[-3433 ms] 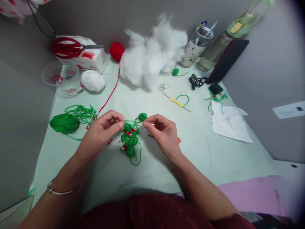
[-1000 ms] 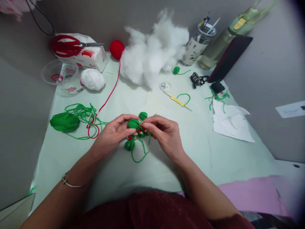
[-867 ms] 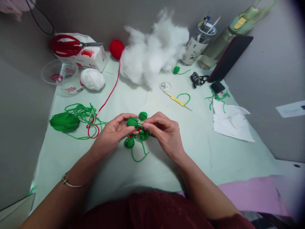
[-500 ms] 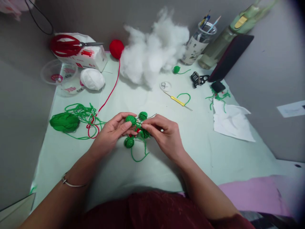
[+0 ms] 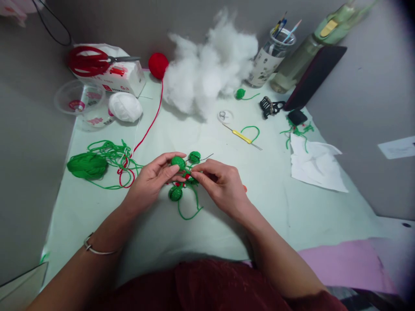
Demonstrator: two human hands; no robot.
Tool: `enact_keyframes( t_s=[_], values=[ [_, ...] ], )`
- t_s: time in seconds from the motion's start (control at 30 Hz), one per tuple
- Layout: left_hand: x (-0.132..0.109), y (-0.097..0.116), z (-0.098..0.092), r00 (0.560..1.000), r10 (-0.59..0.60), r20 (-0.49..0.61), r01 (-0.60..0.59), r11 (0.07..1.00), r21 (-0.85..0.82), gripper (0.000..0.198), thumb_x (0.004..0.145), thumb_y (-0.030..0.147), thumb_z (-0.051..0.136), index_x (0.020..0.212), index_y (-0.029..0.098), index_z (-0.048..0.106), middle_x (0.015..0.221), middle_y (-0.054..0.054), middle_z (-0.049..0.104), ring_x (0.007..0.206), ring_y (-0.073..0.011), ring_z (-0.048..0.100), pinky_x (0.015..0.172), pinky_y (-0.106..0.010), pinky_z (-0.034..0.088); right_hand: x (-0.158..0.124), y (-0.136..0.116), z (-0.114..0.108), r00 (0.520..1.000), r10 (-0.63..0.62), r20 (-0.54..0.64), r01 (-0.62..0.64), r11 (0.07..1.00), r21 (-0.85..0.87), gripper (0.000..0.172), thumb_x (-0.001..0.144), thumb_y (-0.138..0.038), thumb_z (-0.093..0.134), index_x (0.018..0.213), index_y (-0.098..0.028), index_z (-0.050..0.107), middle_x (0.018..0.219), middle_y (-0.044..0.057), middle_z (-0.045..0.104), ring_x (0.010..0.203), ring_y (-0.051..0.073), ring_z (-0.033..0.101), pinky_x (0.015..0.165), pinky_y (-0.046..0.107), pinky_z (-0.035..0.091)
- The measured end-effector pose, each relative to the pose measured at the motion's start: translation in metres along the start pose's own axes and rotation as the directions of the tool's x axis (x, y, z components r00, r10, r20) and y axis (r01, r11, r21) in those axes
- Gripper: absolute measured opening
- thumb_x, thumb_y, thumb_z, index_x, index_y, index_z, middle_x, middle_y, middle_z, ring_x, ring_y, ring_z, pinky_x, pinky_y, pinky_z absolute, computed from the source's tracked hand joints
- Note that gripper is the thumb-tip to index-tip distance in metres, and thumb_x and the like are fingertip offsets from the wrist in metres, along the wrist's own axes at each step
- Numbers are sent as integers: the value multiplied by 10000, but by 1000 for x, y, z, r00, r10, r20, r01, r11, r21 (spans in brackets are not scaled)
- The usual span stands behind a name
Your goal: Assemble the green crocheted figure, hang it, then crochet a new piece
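Between the thumb and fingers of my left hand is a small green crocheted ball. My right hand pinches a thin tool close beside that ball; its shaft is mostly hidden, and an orange end shows past the hand. Just beyond my fingers lies another green crocheted ball with a dark thread. A third green crocheted ball rests below my left fingers, near red and white bits. From the cluster a loose green yarn tail curls toward me on the table.
At left lie a green yarn skein, tangled strands and a white yarn ball. Red scissors rest on a box, near a red yarn ball. White stuffing, a yellow-handled hook, a hair claw and paper lie beyond.
My right hand has shifted slightly left and turned, its fingertips closer to the green ball. The orange end has come into view past it. My left hand has barely moved.
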State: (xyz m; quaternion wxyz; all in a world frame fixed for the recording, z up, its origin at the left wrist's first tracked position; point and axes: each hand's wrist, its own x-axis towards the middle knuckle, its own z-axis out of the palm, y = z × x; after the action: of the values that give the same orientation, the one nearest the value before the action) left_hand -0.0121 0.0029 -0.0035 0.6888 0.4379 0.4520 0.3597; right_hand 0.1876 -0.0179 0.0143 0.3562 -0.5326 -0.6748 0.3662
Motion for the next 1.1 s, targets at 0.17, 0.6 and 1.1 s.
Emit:
enact_keyframes(
  t_s=[0.17,0.6,1.1],
  values=[
    [-1,2,1,1000,19,3,-19,993,120,354,893,392,740,1203,225,699,982,-24,744,837,-176,731,802,-263,579,0,-1,2,1000,16,16,-16,999,36,142,922,-159,650,871,-226,764,846,17,748,750,149,649,694,287,450],
    [0,5,2,991,-87,101,111,960,-258,271,841,358,814,1080,240,767,934,-10,737,767,-107,677,769,-189,570,5,-3,-1,983,145,113,-182,852,492,102,859,-293,749,817,-204,776,791,10,725,725,138,613,685,298,481],
    [-4,5,17,994,-90,63,106,936,-336,231,783,299,870,967,225,753,899,31,714,788,-79,710,797,-142,585,3,1,10,989,145,-21,-117,864,490,168,867,-305,741,755,-188,695,655,-21,612,612,111,510,580,261,398]
  ],
)
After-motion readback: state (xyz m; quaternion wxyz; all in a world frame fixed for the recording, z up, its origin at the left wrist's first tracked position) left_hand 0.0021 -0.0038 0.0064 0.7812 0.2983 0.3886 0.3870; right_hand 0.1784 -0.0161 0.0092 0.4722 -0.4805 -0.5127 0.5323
